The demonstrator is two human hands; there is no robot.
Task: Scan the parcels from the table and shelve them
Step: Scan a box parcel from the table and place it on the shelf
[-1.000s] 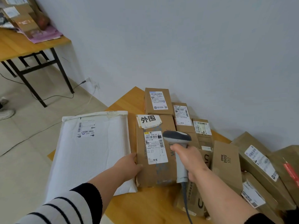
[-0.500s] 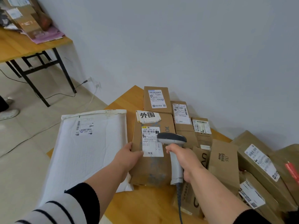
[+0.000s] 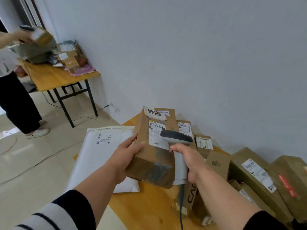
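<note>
1. Head view: left hand (image 3: 127, 157) wrapped round the near left corner of a brown cardboard box (image 3: 153, 151), thumb on top, box tilted up off the wooden table (image 3: 149, 211).
2. Right hand (image 3: 188, 161) curled tight round the grey handle of a barcode scanner (image 3: 177, 146), scanner head just over the box's white label (image 3: 157, 134).
3. Paper tag with black Chinese writing (image 3: 154, 113) stuck at the far top end of the box.
4. Big white padded mailer (image 3: 101, 153) flat on the table, left of the box, hanging past the table edge.
5. More brown parcels (image 3: 252, 173) piled on the right by the wall, each with a label.
6. Far left: another person (image 3: 11, 90) beside a second table (image 3: 54, 77), holding a small box (image 3: 42, 35), blurred.
</note>
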